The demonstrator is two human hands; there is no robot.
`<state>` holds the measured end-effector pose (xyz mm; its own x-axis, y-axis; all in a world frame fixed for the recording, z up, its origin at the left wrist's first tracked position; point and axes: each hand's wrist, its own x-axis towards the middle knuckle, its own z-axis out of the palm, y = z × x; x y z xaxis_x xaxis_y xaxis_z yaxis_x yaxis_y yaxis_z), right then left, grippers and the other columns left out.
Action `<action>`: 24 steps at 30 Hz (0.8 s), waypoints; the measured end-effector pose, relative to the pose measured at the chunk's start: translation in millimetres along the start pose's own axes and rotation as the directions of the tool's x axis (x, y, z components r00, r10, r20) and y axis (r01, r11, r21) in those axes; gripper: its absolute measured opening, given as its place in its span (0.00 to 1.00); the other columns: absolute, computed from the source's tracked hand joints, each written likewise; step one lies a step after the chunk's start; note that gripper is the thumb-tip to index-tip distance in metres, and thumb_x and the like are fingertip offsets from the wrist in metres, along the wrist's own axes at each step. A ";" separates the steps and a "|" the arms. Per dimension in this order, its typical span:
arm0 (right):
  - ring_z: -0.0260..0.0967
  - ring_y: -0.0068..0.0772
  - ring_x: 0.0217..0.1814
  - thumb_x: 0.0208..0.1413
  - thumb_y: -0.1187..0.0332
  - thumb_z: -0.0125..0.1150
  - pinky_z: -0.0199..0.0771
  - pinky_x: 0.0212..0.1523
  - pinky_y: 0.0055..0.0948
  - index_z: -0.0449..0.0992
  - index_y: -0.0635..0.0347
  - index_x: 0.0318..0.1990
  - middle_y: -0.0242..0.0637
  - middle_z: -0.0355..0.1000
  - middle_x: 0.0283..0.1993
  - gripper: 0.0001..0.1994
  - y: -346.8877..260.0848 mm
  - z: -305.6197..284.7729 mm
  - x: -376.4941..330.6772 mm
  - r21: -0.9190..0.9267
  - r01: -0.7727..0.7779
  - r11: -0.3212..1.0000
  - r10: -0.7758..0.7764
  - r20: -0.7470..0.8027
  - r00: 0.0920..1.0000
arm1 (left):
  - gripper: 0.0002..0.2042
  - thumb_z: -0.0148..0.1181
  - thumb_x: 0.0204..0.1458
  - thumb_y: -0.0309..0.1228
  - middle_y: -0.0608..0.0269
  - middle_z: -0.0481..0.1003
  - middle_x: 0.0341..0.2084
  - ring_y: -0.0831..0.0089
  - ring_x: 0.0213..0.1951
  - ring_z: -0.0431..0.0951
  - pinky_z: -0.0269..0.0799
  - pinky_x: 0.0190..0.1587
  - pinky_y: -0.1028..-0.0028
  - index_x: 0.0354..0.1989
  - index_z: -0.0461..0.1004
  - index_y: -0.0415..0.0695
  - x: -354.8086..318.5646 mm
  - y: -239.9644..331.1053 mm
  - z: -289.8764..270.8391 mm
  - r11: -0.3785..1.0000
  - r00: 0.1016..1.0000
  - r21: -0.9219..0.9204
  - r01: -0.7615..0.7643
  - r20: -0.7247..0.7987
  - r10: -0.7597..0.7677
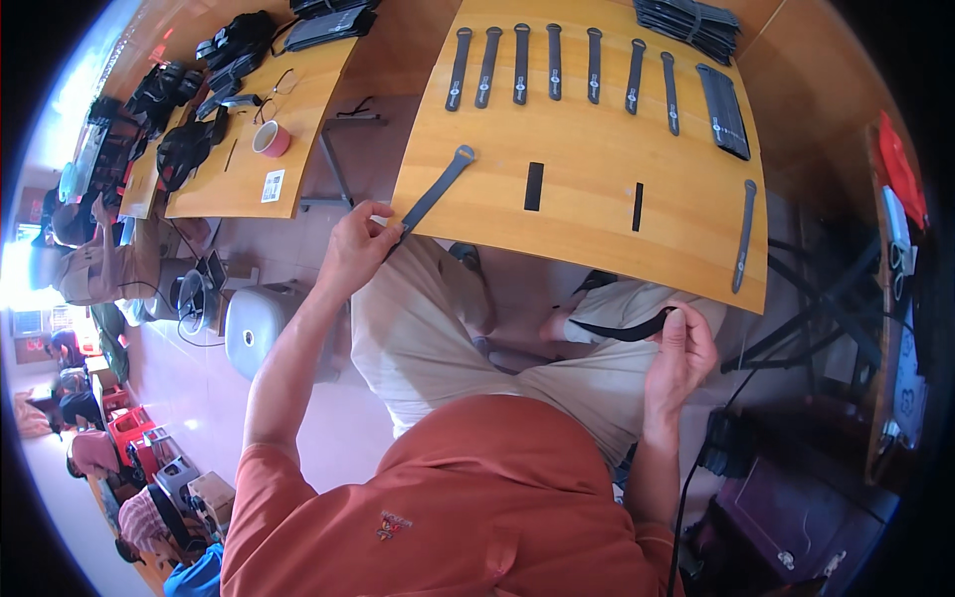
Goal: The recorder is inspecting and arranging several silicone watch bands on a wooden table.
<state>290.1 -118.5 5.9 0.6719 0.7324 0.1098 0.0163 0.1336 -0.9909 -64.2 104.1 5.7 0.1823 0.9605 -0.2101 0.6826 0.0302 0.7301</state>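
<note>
My left hand (pixel 363 244) pinches the tail of a dark cable strap (pixel 438 189) at the table's left front edge; its ring end lies on the wood. Low over my right thigh, my right hand (pixel 684 348) grips a black strap (pixel 627 329) between thumb and fingers, its free end curving left. Several similar straps (pixel 521 65) with ring ends lie side by side along the far part of the table (pixel 587 139). One more strap (pixel 745 236) rests by the right edge. Two short black strips (pixel 534 186) sit mid-table.
A flat black pack (pixel 723 111) lies at the table's far right, with a bundle of dark straps (pixel 686 28) behind it. On the left table (pixel 239 189) are a pink cup (pixel 271 139), glasses and black bags. A grey stool (pixel 262 326) stands left; other people sit farther off.
</note>
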 end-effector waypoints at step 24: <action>0.73 0.21 0.27 0.62 0.76 0.63 0.72 0.27 0.19 0.80 0.70 0.44 0.40 0.77 0.35 0.07 -12.4 49.2 -14.8 -0.109 0.198 0.974 -0.170 0.228 0.959 | 0.20 0.71 0.52 0.35 0.48 0.79 0.42 0.53 0.41 0.82 0.79 0.39 0.58 0.50 0.76 0.38 -62.9 75.4 25.4 0.890 0.896 0.121 -0.439 -0.005 0.443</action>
<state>243.5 -98.1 20.4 0.4727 0.8317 0.2913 0.2299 0.2027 -0.9519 -6.2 38.9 57.4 0.4623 0.8758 0.1385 0.6133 -0.4287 0.6634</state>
